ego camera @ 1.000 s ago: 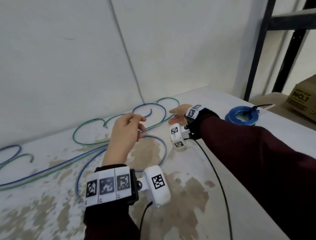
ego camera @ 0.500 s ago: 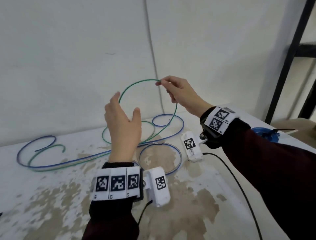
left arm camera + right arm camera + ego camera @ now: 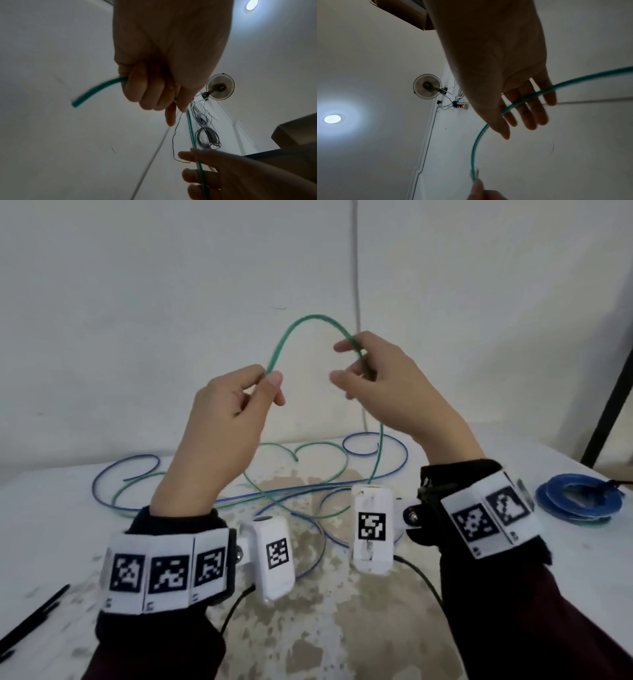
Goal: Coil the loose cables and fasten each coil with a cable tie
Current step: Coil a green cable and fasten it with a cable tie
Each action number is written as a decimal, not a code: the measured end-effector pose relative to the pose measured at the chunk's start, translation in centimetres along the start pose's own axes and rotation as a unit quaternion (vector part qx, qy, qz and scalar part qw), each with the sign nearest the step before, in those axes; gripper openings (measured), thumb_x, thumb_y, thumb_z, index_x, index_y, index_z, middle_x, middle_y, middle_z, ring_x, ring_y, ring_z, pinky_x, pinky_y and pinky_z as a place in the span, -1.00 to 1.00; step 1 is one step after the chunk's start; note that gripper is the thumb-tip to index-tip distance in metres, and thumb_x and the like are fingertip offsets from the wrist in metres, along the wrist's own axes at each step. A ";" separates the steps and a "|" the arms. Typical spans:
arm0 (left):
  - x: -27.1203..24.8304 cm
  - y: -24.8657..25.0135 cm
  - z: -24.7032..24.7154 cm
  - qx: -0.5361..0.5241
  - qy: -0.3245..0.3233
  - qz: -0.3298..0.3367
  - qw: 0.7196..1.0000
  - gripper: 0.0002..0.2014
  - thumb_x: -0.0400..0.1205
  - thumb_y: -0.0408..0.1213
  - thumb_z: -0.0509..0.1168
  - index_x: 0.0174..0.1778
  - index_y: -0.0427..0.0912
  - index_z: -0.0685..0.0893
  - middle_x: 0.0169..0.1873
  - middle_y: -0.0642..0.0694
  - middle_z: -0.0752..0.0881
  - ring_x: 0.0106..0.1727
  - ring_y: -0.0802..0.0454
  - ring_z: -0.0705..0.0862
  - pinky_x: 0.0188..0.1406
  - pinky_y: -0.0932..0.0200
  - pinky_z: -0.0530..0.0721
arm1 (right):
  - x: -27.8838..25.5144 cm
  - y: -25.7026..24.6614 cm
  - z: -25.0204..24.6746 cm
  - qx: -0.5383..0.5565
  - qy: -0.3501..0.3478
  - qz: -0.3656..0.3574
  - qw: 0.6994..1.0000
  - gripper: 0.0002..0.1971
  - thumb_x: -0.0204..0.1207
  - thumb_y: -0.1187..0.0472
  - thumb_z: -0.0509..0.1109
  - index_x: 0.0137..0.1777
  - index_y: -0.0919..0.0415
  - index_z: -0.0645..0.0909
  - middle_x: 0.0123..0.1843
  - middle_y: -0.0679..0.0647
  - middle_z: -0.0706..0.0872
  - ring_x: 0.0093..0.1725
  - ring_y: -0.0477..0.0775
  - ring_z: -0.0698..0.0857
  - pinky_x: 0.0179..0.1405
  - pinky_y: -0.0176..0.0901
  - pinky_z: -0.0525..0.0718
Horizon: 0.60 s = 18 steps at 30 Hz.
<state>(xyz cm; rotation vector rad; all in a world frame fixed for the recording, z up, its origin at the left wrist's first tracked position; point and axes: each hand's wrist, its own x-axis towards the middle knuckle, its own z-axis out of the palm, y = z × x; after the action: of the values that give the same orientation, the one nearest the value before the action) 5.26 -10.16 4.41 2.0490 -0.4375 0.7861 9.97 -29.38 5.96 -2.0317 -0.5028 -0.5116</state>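
currently left hand (image 3: pixel 222 419) pinches the green cable (image 3: pixel 301 320) near its free end; right hand (image 3: pixel 387 385) holds it loosely, fingers half open. cable arches between them, the rest trailing down to the table (image 3: pixel 51 508) (blue cable (image 3: pixel 394 453) untouched).

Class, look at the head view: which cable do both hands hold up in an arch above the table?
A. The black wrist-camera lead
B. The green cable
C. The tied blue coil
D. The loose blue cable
B: the left hand and the right hand each grip the green cable, which arches between them; the loose blue cable lies on the table.
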 end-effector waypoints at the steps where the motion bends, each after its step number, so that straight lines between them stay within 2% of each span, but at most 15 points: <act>1: -0.1 -0.2 -0.3 0.026 -0.011 -0.003 1.000 -0.66 0.71 -0.04 0.18 -0.30 -0.11 0.66 -0.73 0.05 0.25 -0.67 0.10 0.18 -0.65 0.23 0.18 | -0.4 -0.2 0.4 -0.014 0.002 0.007 1.000 -0.66 0.50 -0.03 0.43 0.23 0.01 0.54 -0.13 -0.03 0.69 -0.10 -0.01 0.70 -0.16 -0.29 0.58; 3: -0.4 -0.4 -1.1 0.053 -0.053 -0.018 0.997 -0.70 0.68 -0.04 0.22 -0.27 -0.08 0.72 -0.76 0.05 0.24 -0.70 0.08 0.17 -0.69 0.31 0.14 | -1.2 -0.3 0.7 -0.032 0.026 0.011 0.999 -0.49 0.42 -0.21 0.46 0.30 -0.05 0.49 -0.03 -0.04 0.68 -0.09 -0.06 0.67 -0.21 -0.31 0.57; 5: -0.7 -0.5 -2.1 0.054 -0.089 -0.036 0.994 -0.73 0.65 -0.02 0.26 -0.24 -0.02 0.77 -0.75 0.05 0.23 -0.69 0.09 0.15 -0.70 0.35 0.13 | -1.7 -0.2 1.0 -0.044 0.017 0.003 0.999 -0.47 0.38 -0.27 0.45 0.31 -0.12 0.48 0.02 -0.05 0.67 -0.08 -0.10 0.66 -0.19 -0.29 0.56; 7: -0.8 -0.6 -3.1 0.055 -0.105 -0.042 0.992 -0.76 0.63 -0.01 0.28 -0.21 0.01 0.80 -0.70 0.03 0.22 -0.67 0.08 0.14 -0.69 0.37 0.13 | -1.8 -0.3 1.5 -0.048 -0.008 0.001 0.999 -0.59 0.40 -0.31 0.40 0.09 -0.06 0.59 -0.07 0.01 0.73 -0.20 -0.10 0.67 -0.24 -0.27 0.58; 10: -0.8 -0.9 -4.0 0.062 -0.121 -0.052 0.989 -0.80 0.60 -0.02 0.33 -0.17 0.02 0.83 -0.68 -0.01 0.24 -0.65 0.08 0.13 -0.70 0.40 0.13 | -1.5 -0.5 1.9 -0.070 -0.024 0.006 0.997 -0.48 0.48 -0.35 0.24 -0.21 0.13 0.69 -0.28 0.05 0.76 -0.24 -0.03 0.73 -0.15 -0.16 0.65; 12: -1.0 -0.9 -4.2 0.065 -0.143 -0.063 0.986 -0.81 0.59 -0.05 0.35 -0.12 -0.02 0.84 -0.75 0.05 0.24 -0.70 0.10 0.16 -0.73 0.42 0.13 | -1.6 -0.6 2.1 -0.049 -0.054 -0.006 0.997 -0.51 0.55 -0.28 0.23 -0.24 0.13 0.71 -0.39 0.01 0.72 -0.37 -0.08 0.70 -0.16 -0.19 0.62; 14: -1.1 -0.8 -4.3 0.067 -0.160 -0.073 0.982 -0.80 0.60 -0.07 0.34 -0.07 -0.05 0.83 -0.79 0.06 0.23 -0.73 0.12 0.17 -0.75 0.42 0.13 | -1.7 -0.7 2.3 -0.048 -0.094 -0.030 0.994 -0.60 0.61 -0.18 0.23 -0.20 0.09 0.71 -0.43 -0.01 0.68 -0.43 -0.08 0.65 -0.16 -0.11 0.62; 16: -1.1 -1.0 -4.3 0.067 -0.165 -0.079 0.981 -0.80 0.61 -0.07 0.35 -0.06 -0.06 0.83 -0.77 0.07 0.23 -0.73 0.13 0.16 -0.76 0.40 0.14 | -1.7 -1.1 2.7 -0.045 -0.109 -0.060 0.991 -0.72 0.64 -0.04 0.25 -0.16 0.05 0.71 -0.39 -0.03 0.67 -0.41 -0.06 0.64 -0.19 -0.10 0.61; 18: -1.1 -1.0 -4.1 0.056 -0.173 -0.082 0.980 -0.79 0.60 -0.06 0.36 -0.07 -0.08 0.84 -0.75 0.08 0.21 -0.71 0.13 0.14 -0.75 0.37 0.12 | -2.0 -1.8 3.3 -0.035 -0.113 -0.100 0.988 -0.83 0.59 0.14 0.28 -0.13 0.02 0.70 -0.34 -0.01 0.67 -0.36 -0.01 0.62 -0.28 -0.14 0.55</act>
<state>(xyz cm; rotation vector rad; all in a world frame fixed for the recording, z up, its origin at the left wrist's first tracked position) 3.52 -6.20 4.73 2.3024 -0.4164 0.3625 7.90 -25.92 4.60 -2.1301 -0.8439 -0.4239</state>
